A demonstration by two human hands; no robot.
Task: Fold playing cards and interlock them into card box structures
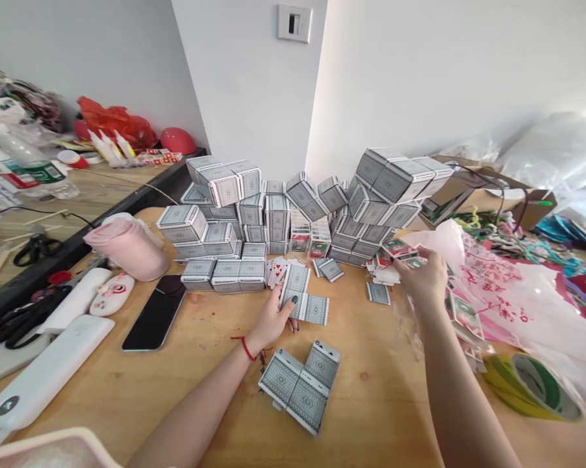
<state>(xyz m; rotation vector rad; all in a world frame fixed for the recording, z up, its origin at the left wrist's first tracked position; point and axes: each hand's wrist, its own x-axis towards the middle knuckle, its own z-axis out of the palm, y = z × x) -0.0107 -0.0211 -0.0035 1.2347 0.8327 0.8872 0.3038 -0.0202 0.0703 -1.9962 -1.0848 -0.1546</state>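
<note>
My left hand (273, 318) grips a stack of grey-backed playing cards (295, 285) upright above the wooden table (371, 403); a red string circles that wrist. Another card (316, 309) lies beside it. My right hand (422, 276) reaches forward and pinches cards (405, 255) at a loose pile near the stacked card boxes (385, 188). More grey patterned boxes (219, 227) are piled at the back left. Three flattened card boxes (300, 385) lie on the table between my forearms.
A black phone (155, 313), a white power bank (44, 374), a pink roll (127, 247) and scissors (10, 318) lie on the left. On the right are a pink plastic bag (512, 292), a green tape roll (531, 387) and an open cardboard box (473, 188).
</note>
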